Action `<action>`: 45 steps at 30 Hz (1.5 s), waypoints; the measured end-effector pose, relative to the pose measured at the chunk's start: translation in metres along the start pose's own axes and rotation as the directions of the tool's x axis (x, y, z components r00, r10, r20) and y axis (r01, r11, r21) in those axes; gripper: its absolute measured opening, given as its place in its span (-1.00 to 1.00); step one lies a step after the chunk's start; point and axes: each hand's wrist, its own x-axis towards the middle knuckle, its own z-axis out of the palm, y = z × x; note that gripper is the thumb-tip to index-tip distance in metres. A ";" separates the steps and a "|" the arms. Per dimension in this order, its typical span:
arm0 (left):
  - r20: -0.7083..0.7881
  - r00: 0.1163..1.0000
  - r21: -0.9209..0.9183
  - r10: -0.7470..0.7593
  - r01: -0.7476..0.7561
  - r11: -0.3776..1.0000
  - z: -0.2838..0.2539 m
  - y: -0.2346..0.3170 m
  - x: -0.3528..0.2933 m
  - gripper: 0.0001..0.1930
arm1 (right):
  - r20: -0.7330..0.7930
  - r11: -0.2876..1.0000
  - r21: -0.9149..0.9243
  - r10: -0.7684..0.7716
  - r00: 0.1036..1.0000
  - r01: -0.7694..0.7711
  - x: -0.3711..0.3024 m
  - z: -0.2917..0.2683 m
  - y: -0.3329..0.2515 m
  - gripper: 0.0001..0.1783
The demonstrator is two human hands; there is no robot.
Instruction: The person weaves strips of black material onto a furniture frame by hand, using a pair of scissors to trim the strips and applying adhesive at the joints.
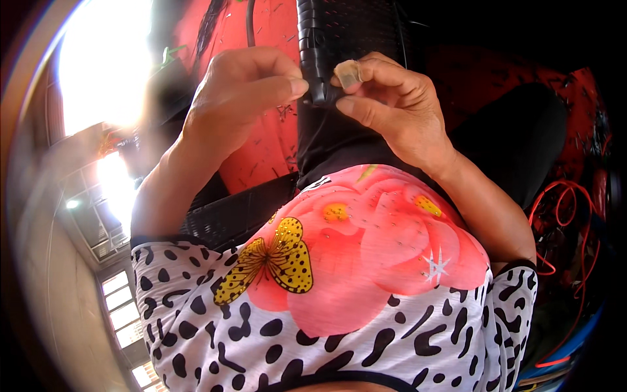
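At twelve o'clock, the glossy black ribbed plastic edge [312,40] seems stiff, best gripped across its ribs, with left hand [241,83] pinched, contents unclear, and right hand [410,108] spread.

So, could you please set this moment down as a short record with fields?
Left hand: thumb and index fingertips close together beside the woven piece; whether they grip anything is unclear
Right hand: thumb and index finger apart; beige wrapping on a fingertip
Woven piece: black, its edge between the hands
Red surface: strewn with dark scraps
Top: white with black spots, pink flower, yellow butterfly
Far right: looped red cord
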 end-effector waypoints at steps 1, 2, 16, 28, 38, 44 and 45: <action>-0.002 1.000 0.001 0.000 0.000 1.000 0.003 -0.005 0.002 -0.90 | 0.002 1.000 0.000 -0.001 1.000 0.001 -0.001 -0.003 0.005 -0.79; -0.007 1.000 0.018 0.012 -0.012 1.000 0.005 -0.009 0.004 -0.91 | 0.002 1.000 0.005 -0.020 1.000 0.020 -0.002 -0.005 0.012 -0.81; 0.031 0.999 -0.521 0.033 -0.012 0.854 -0.003 -0.058 -0.010 -0.78 | -0.034 0.999 -0.034 0.022 0.999 -0.023 0.002 0.005 0.006 -0.82; -0.072 0.995 -0.393 0.073 -0.095 0.914 0.002 -0.053 -0.010 -0.80 | -0.106 0.818 -0.568 -0.183 0.977 0.091 0.005 0.018 -0.011 -0.34; -0.045 0.989 -0.346 0.138 -0.145 0.927 0.020 -0.048 -0.005 -0.84 | -0.077 0.765 -0.639 -0.161 0.984 0.075 0.011 0.013 -0.029 -0.46; -0.028 0.980 -0.428 0.195 -0.188 0.884 0.029 -0.051 0.000 -0.84 | 0.015 0.971 -0.191 0.150 0.989 -0.144 0.005 -0.011 -0.035 -0.52; -0.027 0.983 -0.411 0.181 -0.176 0.895 0.030 -0.048 0.000 -0.84 | 0.016 0.968 -0.200 0.155 0.988 -0.149 0.003 -0.014 -0.035 -0.52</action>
